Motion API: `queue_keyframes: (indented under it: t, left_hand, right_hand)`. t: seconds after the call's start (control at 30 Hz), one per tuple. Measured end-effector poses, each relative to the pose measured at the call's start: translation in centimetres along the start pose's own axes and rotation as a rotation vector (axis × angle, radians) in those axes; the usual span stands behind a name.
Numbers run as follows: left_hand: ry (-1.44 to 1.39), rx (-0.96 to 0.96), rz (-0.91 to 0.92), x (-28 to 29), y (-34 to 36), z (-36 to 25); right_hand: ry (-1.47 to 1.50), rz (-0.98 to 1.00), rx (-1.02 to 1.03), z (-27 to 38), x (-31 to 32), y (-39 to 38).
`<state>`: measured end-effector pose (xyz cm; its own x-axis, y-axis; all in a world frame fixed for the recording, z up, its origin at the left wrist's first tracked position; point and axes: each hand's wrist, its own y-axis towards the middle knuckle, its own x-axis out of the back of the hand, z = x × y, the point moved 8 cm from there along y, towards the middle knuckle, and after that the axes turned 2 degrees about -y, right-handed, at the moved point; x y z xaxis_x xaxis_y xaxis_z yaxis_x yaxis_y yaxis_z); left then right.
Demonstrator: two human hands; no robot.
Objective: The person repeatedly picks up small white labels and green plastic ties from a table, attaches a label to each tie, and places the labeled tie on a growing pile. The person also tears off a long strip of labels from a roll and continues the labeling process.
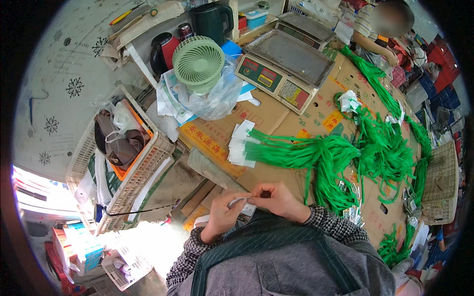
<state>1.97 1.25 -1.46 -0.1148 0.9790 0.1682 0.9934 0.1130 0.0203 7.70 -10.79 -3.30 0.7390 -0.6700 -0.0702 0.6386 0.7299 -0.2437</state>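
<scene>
Low in the head view, my left hand point(224, 212) and my right hand point(276, 201) meet in front of my body, both with curled fingers pinching a small white, flat piece point(237, 202), partly hidden by the fingers. A small printed card or packet point(248, 209) hangs just below it. Beyond my hands, long green strands point(316, 158) lie on the cardboard-covered tabletop point(266, 113), their left ends carrying white tags point(239, 143). More green bundles point(385, 153) lie to the right, some with silvery pieces at their ends.
Two scales point(286, 59), a green fan point(197, 61) on plastic bags and a kettle point(207, 24) stand at the back. A crate point(158, 148) holding bags stands left, another point(439, 187) right. Another person point(375, 39) works at the upper right.
</scene>
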Motion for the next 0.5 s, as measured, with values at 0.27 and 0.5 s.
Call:
queue_keyframes:
  t: [0.27,0.5]
  left_hand:
    - [-0.138,0.226,-0.181,-0.5,-0.4,3.3]
    - [-0.118,0.260,-0.157,-1.2,0.2,5.5]
  right_hand:
    - [0.040,-0.081,0.009,-0.8,0.9,0.5]
    - [-0.375,-0.215,0.258,2.4,4.6,1.8]
